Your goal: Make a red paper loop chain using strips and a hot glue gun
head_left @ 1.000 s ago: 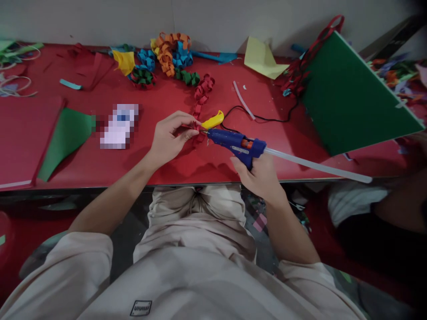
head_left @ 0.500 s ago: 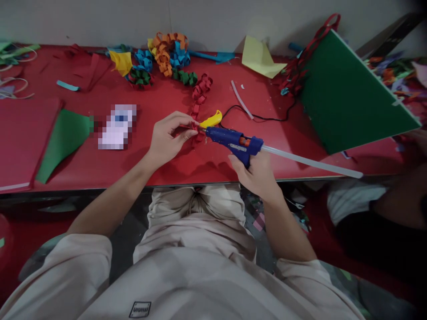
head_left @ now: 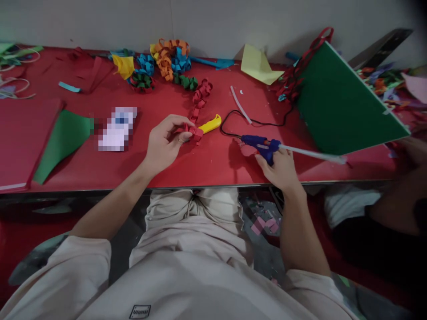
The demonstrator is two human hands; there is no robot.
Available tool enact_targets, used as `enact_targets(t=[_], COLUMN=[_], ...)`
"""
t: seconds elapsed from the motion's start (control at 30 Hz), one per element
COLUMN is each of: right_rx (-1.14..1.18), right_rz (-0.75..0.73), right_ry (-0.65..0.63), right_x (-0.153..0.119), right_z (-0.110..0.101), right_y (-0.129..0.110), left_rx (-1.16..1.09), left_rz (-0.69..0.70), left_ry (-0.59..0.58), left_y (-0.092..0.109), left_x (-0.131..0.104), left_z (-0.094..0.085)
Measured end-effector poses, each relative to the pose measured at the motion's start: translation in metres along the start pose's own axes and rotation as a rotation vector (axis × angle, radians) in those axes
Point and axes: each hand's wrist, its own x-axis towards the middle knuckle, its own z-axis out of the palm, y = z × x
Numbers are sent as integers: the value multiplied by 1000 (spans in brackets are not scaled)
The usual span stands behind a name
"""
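Observation:
My left hand [head_left: 167,140] pinches the near end of a red paper chain [head_left: 200,95], above the red tabletop. From there the chain runs back to joined green, blue and orange paper links [head_left: 167,55]. Just right of my left fingers lies a yellow-handled tool [head_left: 211,124], its far end hidden by the red paper. My right hand [head_left: 280,166] grips a blue glue gun [head_left: 262,146] low over the table, nozzle pointing left. A long clear glue stick [head_left: 310,153] sticks out of its back, and a black cord [head_left: 230,114] loops behind it.
A green board [head_left: 347,106] leans at the right, beside a person's arm. A loose glue stick [head_left: 240,105] lies behind the glue gun. At the left are a blurred phone [head_left: 118,129], green paper [head_left: 63,142] and a red board [head_left: 26,142]. Yellow paper [head_left: 258,64] rests near the wall.
My right hand has drawn the glue gun away to the right and lowered it toward the table. My left hand still holds the red paper chain, close to where it was.

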Motion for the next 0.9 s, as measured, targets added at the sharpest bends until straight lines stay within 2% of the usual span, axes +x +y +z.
enact_targets(t=[0.07,0.1,0.13,0.2,0.23,0.27,0.3,0.37,0.43,0.5,0.63,0.77,0.9], right_rx=[-24,-11,17,116,163,216,275,398,484,528,584,607,586], right_rz=[33,65,98,183,166,90,-28,-223,-277,-271,-253,-211,-213], right_ry=[30,137,284,741,864,851,778,534,312,192,134,123,138], right_x=[-9,-15,-21,-32,-36,-37,-36,-25,-9,8,23,23,25], right_z=[4,5,6,7,7,7,7,5,3,2,11,24,27], right_y=[-4,-11,-21,-51,-69,-88,-106,-140,-165,-182,-196,-200,-204], left_rx=[-9,-10,-10,-10,-9,-11,-16,-36,-63,-91,-116,-91,-25], left_rz=[-17,-20,-27,-49,-68,-90,-109,-129,-135,-142,-151,-171,-189], left_ry=[16,30,44,68,72,74,74,82,98,118,161,176,225], left_y=[10,15,20,29,32,35,36,36,33,31,26,22,20], left_x=[-8,-13,-18,-27,-32,-36,-39,-46,-50,-53,-58,-63,-65], left_z=[0,1,1,2,2,3,4,7,9,10,10,8,8])
